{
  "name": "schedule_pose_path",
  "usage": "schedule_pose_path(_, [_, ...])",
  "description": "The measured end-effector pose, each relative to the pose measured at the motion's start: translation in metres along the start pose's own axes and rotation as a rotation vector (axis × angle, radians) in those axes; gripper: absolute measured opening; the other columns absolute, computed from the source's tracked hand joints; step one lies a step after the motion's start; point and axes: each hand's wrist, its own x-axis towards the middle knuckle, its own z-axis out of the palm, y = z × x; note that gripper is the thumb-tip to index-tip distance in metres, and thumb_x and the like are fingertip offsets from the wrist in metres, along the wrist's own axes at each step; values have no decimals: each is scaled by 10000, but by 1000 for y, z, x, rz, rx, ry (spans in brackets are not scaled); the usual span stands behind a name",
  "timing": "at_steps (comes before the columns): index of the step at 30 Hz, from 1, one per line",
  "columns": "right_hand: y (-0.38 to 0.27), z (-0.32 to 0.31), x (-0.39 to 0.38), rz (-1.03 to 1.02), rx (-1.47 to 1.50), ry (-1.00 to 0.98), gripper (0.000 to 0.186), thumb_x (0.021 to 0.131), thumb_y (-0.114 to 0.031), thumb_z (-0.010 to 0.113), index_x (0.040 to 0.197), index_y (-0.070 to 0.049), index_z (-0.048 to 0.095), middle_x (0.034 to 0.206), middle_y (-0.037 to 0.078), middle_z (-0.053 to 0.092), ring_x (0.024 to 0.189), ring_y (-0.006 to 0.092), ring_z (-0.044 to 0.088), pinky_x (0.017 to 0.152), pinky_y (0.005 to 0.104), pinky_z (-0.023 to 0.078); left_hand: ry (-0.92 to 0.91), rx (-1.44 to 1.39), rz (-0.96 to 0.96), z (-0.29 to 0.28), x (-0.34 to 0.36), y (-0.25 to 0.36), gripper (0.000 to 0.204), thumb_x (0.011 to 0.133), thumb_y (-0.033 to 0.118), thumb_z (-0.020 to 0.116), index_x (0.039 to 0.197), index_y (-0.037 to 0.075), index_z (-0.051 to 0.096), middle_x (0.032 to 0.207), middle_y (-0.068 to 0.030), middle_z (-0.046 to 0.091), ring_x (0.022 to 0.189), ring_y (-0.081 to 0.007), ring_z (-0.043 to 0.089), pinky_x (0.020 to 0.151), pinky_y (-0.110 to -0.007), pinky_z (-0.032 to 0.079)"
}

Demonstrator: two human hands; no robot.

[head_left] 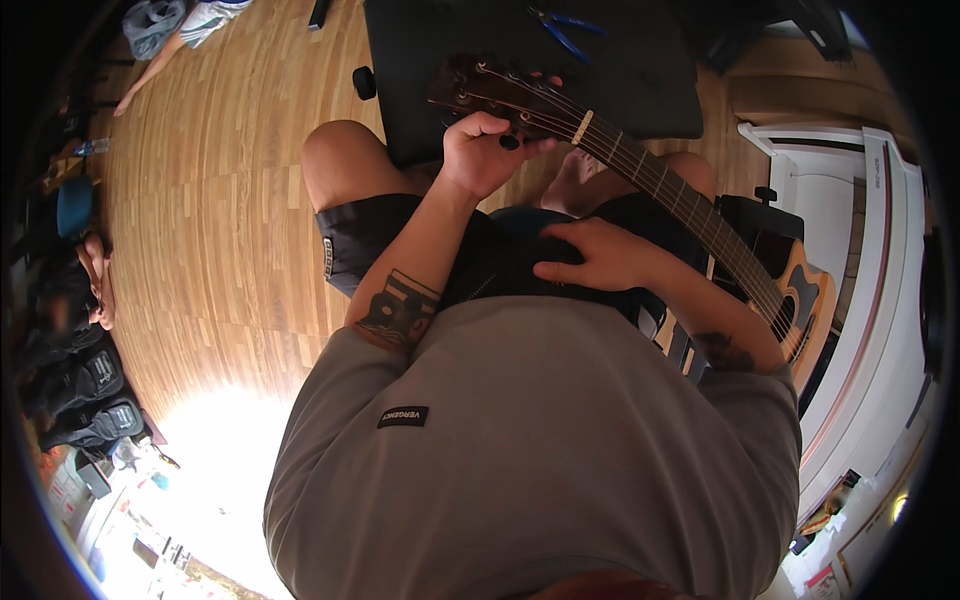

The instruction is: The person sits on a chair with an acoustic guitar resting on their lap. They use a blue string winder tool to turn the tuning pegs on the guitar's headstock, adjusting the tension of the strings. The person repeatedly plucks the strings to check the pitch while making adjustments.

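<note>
An acoustic guitar leans across my front, its neck point(655, 178) sloping from the dark headstock point(470, 85) at the upper middle to the pale wooden body point(812, 300) at the right. My left hand point(482, 158) is at the headstock's near edge, fingers closed around a black tuning peg point(510, 142). Strings run from the posts over the light nut point(583, 127). Over my lap lies my right hand point(600, 256), fingers apart, holding nothing and below the neck. Part of the guitar body is hidden behind my right arm.
Beyond the headstock stands a black-topped table point(420, 110) with blue-handled pliers point(565, 35) on it. A white keyboard-like instrument point(850, 290) runs along the right. Other people's limbs point(150, 75) show at the left over the wooden floor point(230, 220), near black bags point(90, 400).
</note>
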Motion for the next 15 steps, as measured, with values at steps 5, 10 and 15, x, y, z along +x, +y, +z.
schedule_pose_path(5, [-26, -19, 6, 135, -42, -206, 835, 875, -776, 552, 1025, 26, 730, 844, 201, 712, 889, 366, 717, 849, 435, 557, -10, -14, 5, 0, -1, 0, 706, 777, 161, 579, 1466, 51, 475, 1548, -171, 447, 1330, -352, 527, 1013, -518, 483])
schedule_pose_path(10, [-19, -14, 14, 159, -121, -208, 707, 903, -683, 614, 998, 8, 732, 774, 177, 708, 809, 333, 723, 790, 408, 557, -1, -19, -1, 1, -1, 0, 737, 766, 165, 621, 1475, 38, 464, 1558, -189, 426, 1352, -358, 503, 1028, -517, 468])
schedule_pose_path(15, [-33, -20, -1, -3, -243, -22, 589, 908, -573, 687, 1071, -8, 715, 812, 152, 722, 837, 311, 737, 765, 387, 578, 26, -17, -18, 1, -2, 1, 736, 766, 158, 586, 1483, 49, 456, 1553, -167, 445, 1343, -347, 517, 1024, -512, 476])
